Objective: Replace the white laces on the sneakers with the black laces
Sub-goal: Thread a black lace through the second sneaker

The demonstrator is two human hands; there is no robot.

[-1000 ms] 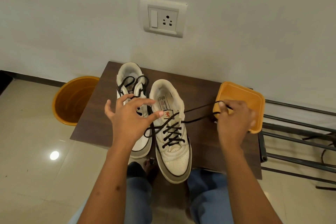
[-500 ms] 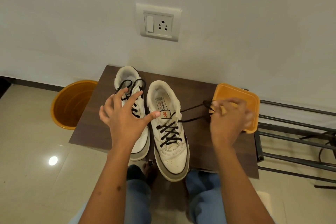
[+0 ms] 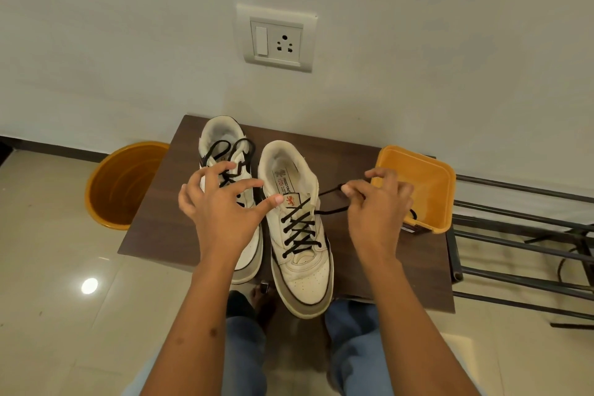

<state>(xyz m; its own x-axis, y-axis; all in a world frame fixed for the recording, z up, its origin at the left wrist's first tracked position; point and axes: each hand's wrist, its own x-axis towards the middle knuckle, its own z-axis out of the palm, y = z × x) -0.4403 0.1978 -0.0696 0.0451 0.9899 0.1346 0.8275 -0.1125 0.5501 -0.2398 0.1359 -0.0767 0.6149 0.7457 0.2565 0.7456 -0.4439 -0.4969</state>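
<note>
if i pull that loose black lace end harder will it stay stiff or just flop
Probably flops: the black lace sags in a curve between the right sneaker and the right hand. It looks thin and light, so it may slip from pinched fingertips.

— What is sitting on the dark wood-grain surface (image 3: pixel 160 222)?

— Two white sneakers with black laces are standing side by side: the left sneaker (image 3: pixel 225 151) farther back, the right sneaker (image 3: pixel 302 267) with its toe hanging over the near edge.

— Anything else?

— An orange tray (image 3: pixel 427 177) is resting at the right end, by the wall. The surface itself is standing on the glossy tiled floor (image 3: pixel 58 315).
</note>
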